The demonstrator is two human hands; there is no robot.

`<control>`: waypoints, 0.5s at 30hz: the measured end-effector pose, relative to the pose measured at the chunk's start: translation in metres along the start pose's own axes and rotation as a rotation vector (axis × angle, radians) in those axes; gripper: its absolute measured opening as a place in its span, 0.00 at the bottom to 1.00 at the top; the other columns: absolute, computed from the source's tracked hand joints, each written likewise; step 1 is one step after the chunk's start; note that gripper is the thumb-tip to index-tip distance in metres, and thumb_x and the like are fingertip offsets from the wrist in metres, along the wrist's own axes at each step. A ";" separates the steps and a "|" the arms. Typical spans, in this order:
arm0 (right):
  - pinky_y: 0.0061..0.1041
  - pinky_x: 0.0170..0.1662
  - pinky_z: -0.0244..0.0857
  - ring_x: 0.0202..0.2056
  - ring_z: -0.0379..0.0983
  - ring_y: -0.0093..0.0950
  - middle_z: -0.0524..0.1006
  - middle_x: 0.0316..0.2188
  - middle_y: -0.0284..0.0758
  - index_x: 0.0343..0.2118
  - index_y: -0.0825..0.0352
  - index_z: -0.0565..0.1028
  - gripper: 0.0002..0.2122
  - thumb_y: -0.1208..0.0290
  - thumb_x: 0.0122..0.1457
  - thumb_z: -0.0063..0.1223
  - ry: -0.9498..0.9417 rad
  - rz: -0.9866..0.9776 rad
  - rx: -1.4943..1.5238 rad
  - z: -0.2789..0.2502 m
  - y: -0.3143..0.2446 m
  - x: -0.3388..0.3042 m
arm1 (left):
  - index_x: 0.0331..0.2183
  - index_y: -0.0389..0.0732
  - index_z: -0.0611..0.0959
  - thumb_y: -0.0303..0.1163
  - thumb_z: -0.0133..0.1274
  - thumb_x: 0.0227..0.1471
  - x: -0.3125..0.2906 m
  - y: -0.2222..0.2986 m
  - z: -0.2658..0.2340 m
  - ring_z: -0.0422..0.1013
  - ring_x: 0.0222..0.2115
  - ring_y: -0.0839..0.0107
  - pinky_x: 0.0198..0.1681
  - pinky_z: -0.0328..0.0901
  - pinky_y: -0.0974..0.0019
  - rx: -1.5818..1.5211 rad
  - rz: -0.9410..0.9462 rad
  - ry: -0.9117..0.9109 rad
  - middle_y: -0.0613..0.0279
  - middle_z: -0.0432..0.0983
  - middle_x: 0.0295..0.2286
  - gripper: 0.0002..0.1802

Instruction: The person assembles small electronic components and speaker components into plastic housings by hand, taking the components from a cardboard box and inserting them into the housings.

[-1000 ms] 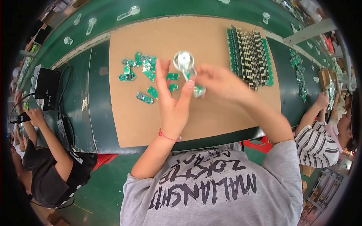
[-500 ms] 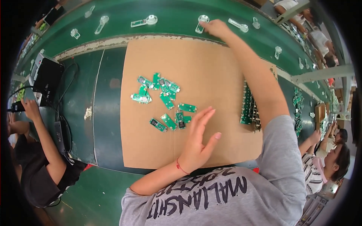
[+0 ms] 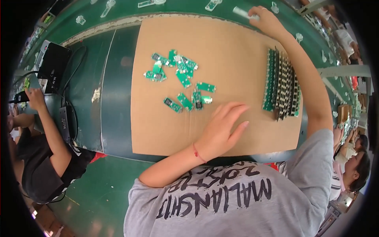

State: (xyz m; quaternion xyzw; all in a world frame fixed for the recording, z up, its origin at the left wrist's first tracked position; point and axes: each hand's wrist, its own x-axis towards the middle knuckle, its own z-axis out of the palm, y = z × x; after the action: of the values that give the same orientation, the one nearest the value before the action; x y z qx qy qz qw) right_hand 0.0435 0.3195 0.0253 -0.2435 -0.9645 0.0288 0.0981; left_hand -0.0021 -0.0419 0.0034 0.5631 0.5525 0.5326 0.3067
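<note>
My left hand (image 3: 221, 128) hovers over the near part of a brown cardboard sheet (image 3: 237, 59), fingers stretched and thumb apart, holding nothing. My right arm reaches far across to a green belt surface (image 3: 136, 12). There my right hand (image 3: 266, 21) pinches the rounded end of a clear plastic housing (image 3: 240, 12), which is smeared by motion. Beyond my left hand, several small green circuit boards (image 3: 183, 79) lie loosely on the cardboard, some overlapping. Under my right arm stand rows of joined green boards with black parts (image 3: 281, 85).
More clear housings (image 3: 213, 4) are spread along the belt. At left are a black box-shaped device (image 3: 53, 65) with cables and a black power adapter (image 3: 66, 124). A person in black (image 3: 47, 166) works at left; another person (image 3: 349, 170) sits at right.
My right hand has left one clear housing and moved right along the belt to another, which it now grips. My left hand stays spread. The whole view has shifted, exposing more of the board rows.
</note>
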 end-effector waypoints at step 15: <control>0.30 0.46 0.57 0.42 0.64 0.30 0.68 0.34 0.33 0.28 0.65 0.70 0.09 0.75 0.40 0.54 -0.063 -0.139 0.263 -0.022 -0.188 -0.247 | 0.33 0.41 0.79 0.20 0.52 0.43 0.039 -0.040 -0.062 0.67 0.35 0.60 0.37 0.63 0.62 0.723 0.093 -0.079 0.58 0.72 0.30 0.11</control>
State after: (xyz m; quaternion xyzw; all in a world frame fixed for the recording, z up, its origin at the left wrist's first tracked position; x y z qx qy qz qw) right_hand 0.1734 0.0369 0.0229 -0.1601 -0.9695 0.1556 0.1008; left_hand -0.0787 -0.0117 -0.0081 0.6797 0.6667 0.2939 0.0842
